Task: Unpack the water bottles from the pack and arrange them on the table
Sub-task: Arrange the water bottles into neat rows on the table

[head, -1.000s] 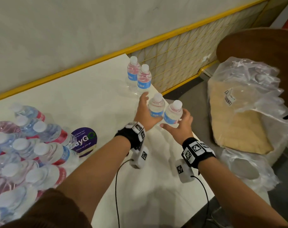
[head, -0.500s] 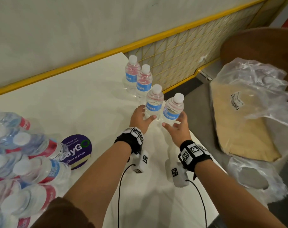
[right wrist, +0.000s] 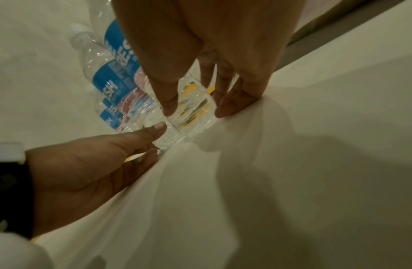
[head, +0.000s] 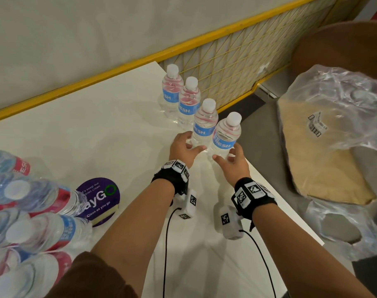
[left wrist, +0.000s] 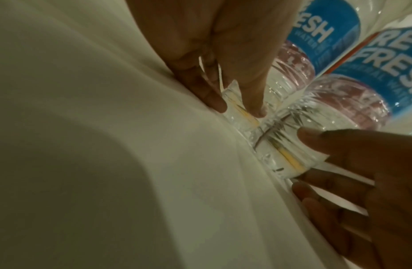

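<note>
1. Pack [head: 26, 214], lower left of the head view: many bottles remain bundled in it, lying on their sides. Most of your job is left, I'd judge.
2. Row of four bottles [head: 189, 104] stands upright, centre to upper centre, along the table [head: 97, 125] edge.
3. Your left hand [head: 183, 150] grasps the third bottle [head: 203, 125] at its base, fingers curled round it.
4. Your right hand [head: 231, 163] grasps the fourth bottle [head: 225, 136] low down, at the table's right edge.

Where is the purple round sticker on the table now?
In the head view, the purple sticker lies on the table's left side, beside the bottle pack.
</note>
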Demonstrator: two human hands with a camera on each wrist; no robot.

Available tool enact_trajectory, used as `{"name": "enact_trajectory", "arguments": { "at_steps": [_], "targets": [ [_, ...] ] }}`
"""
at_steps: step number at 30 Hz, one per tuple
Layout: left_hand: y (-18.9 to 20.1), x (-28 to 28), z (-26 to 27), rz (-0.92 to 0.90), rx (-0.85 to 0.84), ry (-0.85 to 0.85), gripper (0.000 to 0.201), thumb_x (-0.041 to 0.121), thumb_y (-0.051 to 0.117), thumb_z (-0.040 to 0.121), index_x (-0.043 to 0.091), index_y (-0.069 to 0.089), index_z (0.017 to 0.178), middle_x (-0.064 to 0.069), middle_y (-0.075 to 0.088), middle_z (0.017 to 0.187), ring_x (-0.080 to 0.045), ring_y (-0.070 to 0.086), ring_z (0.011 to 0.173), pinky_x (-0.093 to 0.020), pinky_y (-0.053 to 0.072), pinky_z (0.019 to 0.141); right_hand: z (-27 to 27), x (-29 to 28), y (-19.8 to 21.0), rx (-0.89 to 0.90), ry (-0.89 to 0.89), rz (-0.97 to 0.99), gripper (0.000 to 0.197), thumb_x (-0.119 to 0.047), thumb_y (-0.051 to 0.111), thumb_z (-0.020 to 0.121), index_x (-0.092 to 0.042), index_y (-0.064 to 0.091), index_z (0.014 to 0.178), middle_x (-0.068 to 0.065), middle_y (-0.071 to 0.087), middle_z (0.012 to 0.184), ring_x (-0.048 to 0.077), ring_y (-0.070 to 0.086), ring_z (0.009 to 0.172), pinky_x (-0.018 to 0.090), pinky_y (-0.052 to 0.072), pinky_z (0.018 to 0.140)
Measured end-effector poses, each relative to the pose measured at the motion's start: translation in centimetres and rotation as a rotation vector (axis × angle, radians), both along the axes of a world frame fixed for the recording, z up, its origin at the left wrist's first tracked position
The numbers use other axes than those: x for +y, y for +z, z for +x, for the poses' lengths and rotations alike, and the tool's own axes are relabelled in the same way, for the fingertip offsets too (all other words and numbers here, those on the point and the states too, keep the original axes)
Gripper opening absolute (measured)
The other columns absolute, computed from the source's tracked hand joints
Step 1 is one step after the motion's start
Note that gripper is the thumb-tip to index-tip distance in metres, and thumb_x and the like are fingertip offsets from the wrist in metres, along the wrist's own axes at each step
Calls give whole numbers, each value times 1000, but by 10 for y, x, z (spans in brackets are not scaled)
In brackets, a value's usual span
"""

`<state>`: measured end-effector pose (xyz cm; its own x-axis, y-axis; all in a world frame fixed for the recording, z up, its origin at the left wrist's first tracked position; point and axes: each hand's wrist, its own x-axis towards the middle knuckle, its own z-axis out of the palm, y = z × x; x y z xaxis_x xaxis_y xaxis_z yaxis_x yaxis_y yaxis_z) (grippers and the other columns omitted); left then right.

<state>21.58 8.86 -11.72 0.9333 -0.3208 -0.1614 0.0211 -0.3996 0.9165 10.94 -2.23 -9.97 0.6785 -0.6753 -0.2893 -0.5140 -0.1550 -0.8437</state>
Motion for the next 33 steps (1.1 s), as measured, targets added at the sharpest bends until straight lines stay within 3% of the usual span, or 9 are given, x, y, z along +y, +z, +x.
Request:
{"name": "enact_trajectory", "arguments": {
  "at_steps": [5,10,15,27,33],
  "targets": [
    [-4,0,3,-32,-39,0,54,23,76,78,12,56,126,-6,55,122,-16,59,77,-25,48,73,9,2,-1,57,3,-74,74,-42,72,77,-26,35,139,4,54,126,24,54,114,44,45,100],
    [-4,0,9,22,8,-41,66,27,78,76,11,50,133,-9,43,128,-21,62,78,-41,56,82,17,6,-3,136,-7,-117,81,-52,74,70,-23,40,137,7,54,123,25,53,112,46,44,100],
    [-1,0,12,4,62,-26,69,30,80,72,13,50,132,-7,41,129,-25,64,86,-42,56,84,15,2,-6,150,31,-125,72,-45,71,75,-28,39,137,6,55,118,24,54,109,47,43,101],
    [1,1,13,-16,83,-7,67,25,75,79,13,45,138,-9,37,129,-17,57,80,-36,58,76,19,1,-3,215,105,-156,71,-53,62,81,-35,30,142,7,58,115,23,55,106,45,44,100],
    [-2,2,14,-23,95,14,65,29,77,77,11,49,132,-8,39,127,-9,57,68,-41,58,80,18,1,-1,177,103,-102,81,-48,66,80,-33,20,145,9,58,117,22,56,106,45,46,98]
  ]
}}
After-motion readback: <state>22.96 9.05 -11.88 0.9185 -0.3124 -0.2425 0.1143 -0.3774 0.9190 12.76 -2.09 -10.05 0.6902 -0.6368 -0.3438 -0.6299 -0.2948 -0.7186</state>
